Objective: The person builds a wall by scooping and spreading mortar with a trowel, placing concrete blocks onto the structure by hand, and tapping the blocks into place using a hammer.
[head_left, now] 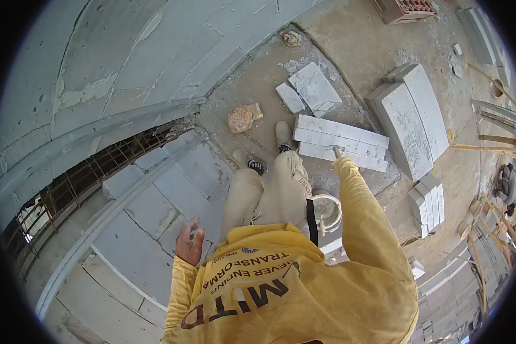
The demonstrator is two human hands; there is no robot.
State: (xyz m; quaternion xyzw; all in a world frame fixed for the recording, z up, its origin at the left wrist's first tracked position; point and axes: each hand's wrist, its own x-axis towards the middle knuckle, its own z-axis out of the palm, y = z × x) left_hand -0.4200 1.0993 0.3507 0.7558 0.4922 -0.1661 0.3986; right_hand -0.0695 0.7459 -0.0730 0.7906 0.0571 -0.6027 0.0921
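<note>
My left hand [189, 241] is beside my left leg, above the pale block wall. Its fingers are loosely bent and apart, with white dust on the tips and nothing held. My right hand [338, 153] reaches from the yellow sleeve to the near edge of the long pale blocks [341, 137] lying side by side on the floor. Something small and thin shows at its fingers, but I cannot make out whether it is a tool or a fingertip. A round bucket [327, 207] with whitish residue stands by my right leg, partly behind the sleeve.
Broken block pieces [315, 87] and a crumpled tan lump [241, 118] lie ahead. Larger pale blocks [410, 120] and a smaller stack [427, 203] stand to the right. A rebar grid [80, 172] fills a gap at left. Timber strips [481, 148] lie at far right.
</note>
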